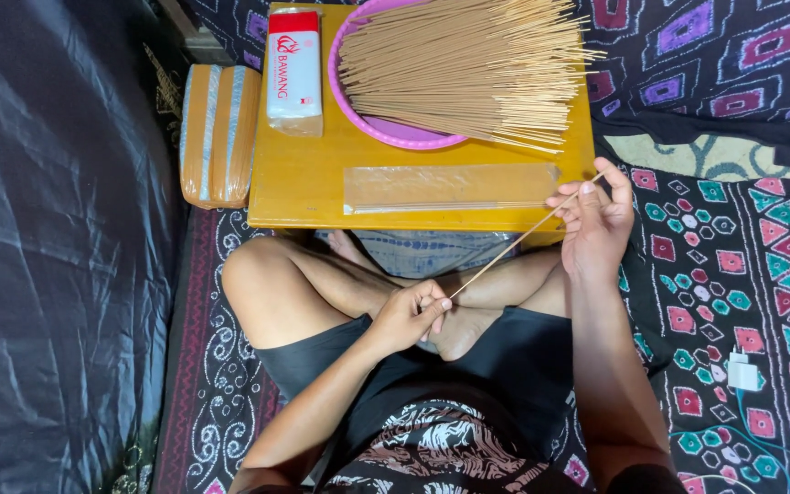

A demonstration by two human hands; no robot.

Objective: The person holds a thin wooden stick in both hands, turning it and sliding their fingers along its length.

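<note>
I sit cross-legged before a low yellow table (304, 174). My left hand (411, 314) pinches the near end of a thin tan incense stick (514, 245) above my lap. My right hand (596, 215) holds the same stick's far end at the table's right front corner. A pink round tray (386, 128) on the table is heaped with several like sticks (464, 64), their tips pointing right. A long clear plastic sleeve (445, 187) lies flat along the table's front edge.
A white and red packet (293, 69) lies at the table's back left. A striped orange cushion (219, 133) rests left of the table. Dark sheeting (57, 247) covers the left. A white charger with a teal cable (742, 373) sits on the patterned cloth at right.
</note>
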